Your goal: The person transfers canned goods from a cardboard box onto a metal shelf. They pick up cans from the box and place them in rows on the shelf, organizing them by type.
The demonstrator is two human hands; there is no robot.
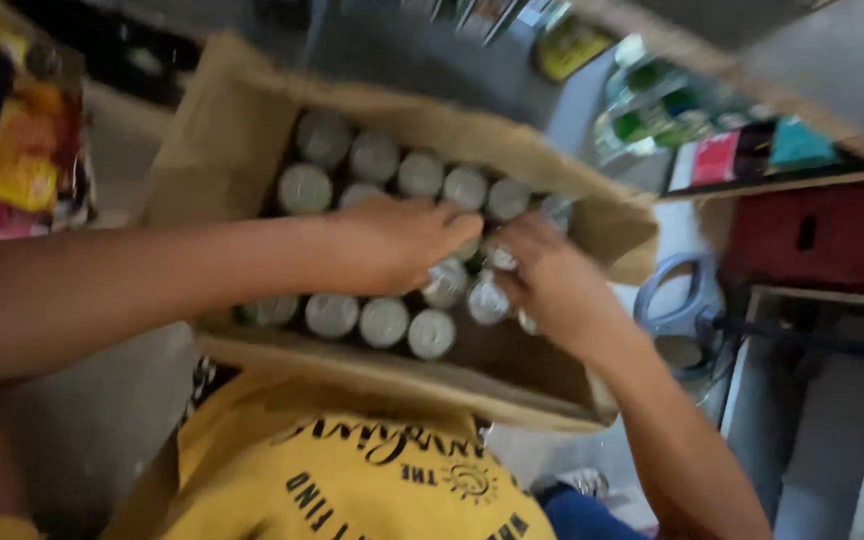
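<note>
- Bare left hand (397, 243) lies palm-down on the can tops in the middle of the box, fingers together; whether it grips one, I cannot tell.
- Right hand (547, 280) is just beside it, fingers curled among the cans (384, 322); grip blurred, cannot tell.
- Cans stand upright in rows, silver lids up.
- Cardboard box (227, 120) has its flaps open.
- Yellow shirt (352, 480) shows below.

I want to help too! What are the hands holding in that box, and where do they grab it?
Both the left hand and right hand reach among the cans in the cardboard box. The picture is too blurred to tell any grip.
</note>
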